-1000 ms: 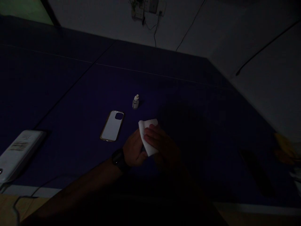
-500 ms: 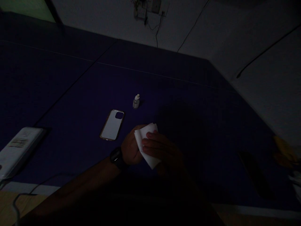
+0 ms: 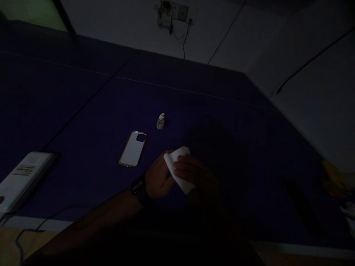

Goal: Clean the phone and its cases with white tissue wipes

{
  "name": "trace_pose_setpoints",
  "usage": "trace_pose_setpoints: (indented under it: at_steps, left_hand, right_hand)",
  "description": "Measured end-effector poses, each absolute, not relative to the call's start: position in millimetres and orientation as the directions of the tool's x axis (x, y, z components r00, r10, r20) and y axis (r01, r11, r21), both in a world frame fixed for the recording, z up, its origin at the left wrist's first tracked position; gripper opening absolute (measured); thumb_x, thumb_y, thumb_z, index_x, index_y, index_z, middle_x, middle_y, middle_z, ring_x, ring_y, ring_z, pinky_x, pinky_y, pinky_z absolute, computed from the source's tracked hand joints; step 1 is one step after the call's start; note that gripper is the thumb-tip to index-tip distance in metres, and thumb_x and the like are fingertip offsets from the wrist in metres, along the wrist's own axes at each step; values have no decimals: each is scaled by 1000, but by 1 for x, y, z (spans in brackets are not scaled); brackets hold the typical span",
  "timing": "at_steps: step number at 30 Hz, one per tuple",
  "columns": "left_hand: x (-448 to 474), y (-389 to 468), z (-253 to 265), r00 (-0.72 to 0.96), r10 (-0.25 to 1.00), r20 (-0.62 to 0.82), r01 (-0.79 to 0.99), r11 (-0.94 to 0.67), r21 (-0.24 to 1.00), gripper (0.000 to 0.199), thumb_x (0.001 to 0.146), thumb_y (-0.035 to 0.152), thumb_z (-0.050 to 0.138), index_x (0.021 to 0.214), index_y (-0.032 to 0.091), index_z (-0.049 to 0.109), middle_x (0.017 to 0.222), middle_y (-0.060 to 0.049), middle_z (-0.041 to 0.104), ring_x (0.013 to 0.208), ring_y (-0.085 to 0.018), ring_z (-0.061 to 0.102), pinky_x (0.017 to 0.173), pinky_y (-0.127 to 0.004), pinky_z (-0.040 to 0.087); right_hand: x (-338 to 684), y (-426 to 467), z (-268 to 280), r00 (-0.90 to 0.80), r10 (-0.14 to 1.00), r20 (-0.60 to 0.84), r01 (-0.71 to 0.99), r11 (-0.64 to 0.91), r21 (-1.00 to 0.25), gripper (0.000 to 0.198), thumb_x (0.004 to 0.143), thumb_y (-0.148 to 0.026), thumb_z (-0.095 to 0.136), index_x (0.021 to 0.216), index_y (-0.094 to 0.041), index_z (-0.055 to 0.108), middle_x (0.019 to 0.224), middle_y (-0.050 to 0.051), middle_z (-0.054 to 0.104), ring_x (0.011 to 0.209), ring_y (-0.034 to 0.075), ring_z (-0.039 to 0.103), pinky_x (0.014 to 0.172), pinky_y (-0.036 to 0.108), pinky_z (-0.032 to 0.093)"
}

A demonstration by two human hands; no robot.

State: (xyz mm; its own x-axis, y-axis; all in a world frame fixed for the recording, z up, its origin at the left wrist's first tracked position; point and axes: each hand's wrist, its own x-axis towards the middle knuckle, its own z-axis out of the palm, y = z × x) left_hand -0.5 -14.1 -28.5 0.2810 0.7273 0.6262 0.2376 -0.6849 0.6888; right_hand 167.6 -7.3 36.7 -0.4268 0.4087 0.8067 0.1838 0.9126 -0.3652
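A folded white tissue (image 3: 177,166) lies between my two hands over the dark blue table. My right hand (image 3: 198,173) presses it, with several fingers laid across its top. Beneath the tissue my left hand (image 3: 158,181), with a black watch on the wrist, is curled; its fingertips and whatever it grips are hidden by the tissue and the gloom. Left of the hands lies a phone case (image 3: 132,149) with a clear back, a shiny rim and a camera cutout. Beyond it a small bottle (image 3: 160,122) with a white tip stands upright.
A white oblong pack (image 3: 23,179) with printed marks lies at the left, a cable (image 3: 19,240) near it. On the right are a dark flat object (image 3: 301,207) and something yellow (image 3: 334,171). Wall sockets (image 3: 179,12) with wires are at the back.
Both hands and the tissue have shifted slightly to the right, and the tissue has slid across my left hand, uncovering more of its thumb side. The view has tilted a little.
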Motion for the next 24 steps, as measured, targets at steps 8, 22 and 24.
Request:
trace_pose_setpoints:
  at_steps: [8,22,24]
  left_hand:
    - [0,-16,-23,267,679,684,247,-734,632,59,106,50,29,157,21,35,146,-18,56,131,-33,56,107,-50,48]
    - [-4,-11,-30,252,662,706,205,-749,630,65,105,56,23,157,18,35,149,-19,52,140,-34,50,113,-53,44]
    - [-4,-10,-35,231,688,688,178,-725,665,64,105,58,26,154,19,40,143,-19,58,138,-34,52,112,-55,44]
  right_hand:
    - [161,-2,26,-390,423,818,195,906,-376,43,101,-26,43,138,-21,65,118,10,79,123,28,70,105,53,59]
    - [156,-3,27,-385,401,831,237,913,-331,43,103,-24,40,139,-18,63,122,13,77,126,27,68,104,51,59]
    - [157,-5,27,-382,401,833,217,915,-341,43,104,-27,40,139,-17,63,122,13,77,126,28,68,104,51,59]
